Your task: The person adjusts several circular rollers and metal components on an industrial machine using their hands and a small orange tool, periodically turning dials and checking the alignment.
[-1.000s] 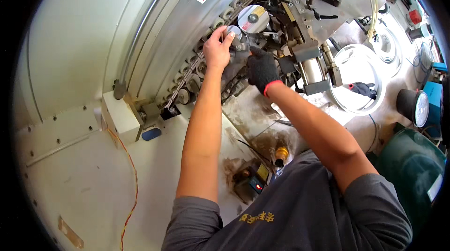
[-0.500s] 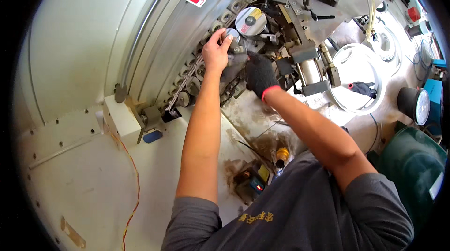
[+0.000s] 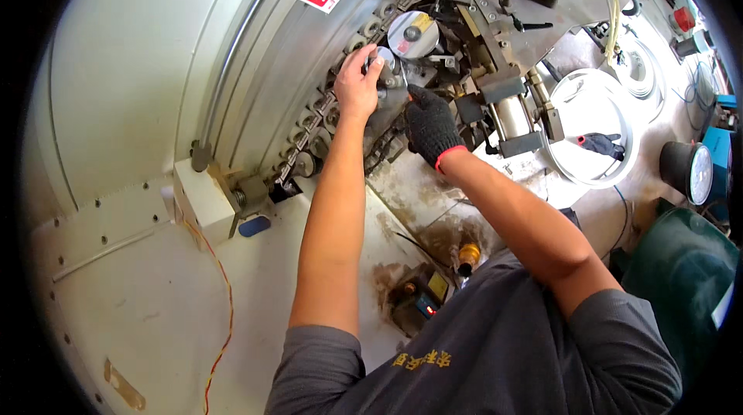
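My bare left hand (image 3: 358,90) has its thumb and fingers closed round a small round metal part (image 3: 385,56) on the machine. Just to its right, my right hand (image 3: 431,127), in a black knit glove with a red cuff, is curled round a thin metal tool (image 3: 404,76). The tool's slim shaft points up beside the round part; its exact kind does not show, and the glove hides most of the grip. Above both hands sits a larger pale disc (image 3: 413,34) with a brassy centre. My fingers cover part of the mechanism underneath.
A row of rollers (image 3: 371,26) runs along the grey machine wall. A metal cylinder (image 3: 513,118) stands right of my gloved hand. Farther right are white coiled banding (image 3: 569,171), another black glove (image 3: 602,145), a dark bucket (image 3: 686,171) and a green bin (image 3: 681,283).
My gloved right hand has shifted slightly, and the thin tool's shaft now shows above its fingers. My left hand keeps its place on the round part.
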Available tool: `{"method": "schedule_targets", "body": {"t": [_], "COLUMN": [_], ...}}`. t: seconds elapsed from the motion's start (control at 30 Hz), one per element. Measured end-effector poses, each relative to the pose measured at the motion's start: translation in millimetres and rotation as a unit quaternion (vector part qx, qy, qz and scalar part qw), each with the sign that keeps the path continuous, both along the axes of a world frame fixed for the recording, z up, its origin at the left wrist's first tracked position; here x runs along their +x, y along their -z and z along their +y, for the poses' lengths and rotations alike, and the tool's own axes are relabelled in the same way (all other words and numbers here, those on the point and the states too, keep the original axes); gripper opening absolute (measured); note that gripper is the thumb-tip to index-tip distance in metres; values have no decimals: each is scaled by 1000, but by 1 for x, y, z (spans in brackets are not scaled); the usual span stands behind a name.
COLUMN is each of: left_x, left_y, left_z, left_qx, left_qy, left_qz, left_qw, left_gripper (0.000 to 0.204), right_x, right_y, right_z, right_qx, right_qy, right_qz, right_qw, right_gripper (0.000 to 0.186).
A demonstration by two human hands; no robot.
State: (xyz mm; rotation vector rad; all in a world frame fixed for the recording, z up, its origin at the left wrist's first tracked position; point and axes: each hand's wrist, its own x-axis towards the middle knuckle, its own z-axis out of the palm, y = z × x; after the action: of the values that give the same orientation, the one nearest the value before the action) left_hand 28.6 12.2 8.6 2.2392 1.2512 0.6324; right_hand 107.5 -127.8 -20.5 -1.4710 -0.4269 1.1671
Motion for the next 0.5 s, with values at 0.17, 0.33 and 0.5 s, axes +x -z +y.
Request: {"method": "schedule_targets", "body": {"t": [0.17, 0.33, 0.5], "left_x": [-12, -9, -12], "left_y": [2, 8, 16], "left_z": [-2, -1, 4], "left_qx": [-39, -19, 18], "left_qy": [-31, -22, -17], "left_qz": [13, -6, -52], "left_qw": [999, 1000, 998], "left_gripper": [38, 37, 36], "right_x": [-12, -6, -1], "right_y": [-6, 4, 15], "right_z": [-4, 9, 18], "right_qx": [23, 29, 43], "right_qy": [18, 32, 21], "right_qz": [-115, -95, -92], "right_qw": [993, 995, 995], "right_gripper": [35, 35, 37]}}
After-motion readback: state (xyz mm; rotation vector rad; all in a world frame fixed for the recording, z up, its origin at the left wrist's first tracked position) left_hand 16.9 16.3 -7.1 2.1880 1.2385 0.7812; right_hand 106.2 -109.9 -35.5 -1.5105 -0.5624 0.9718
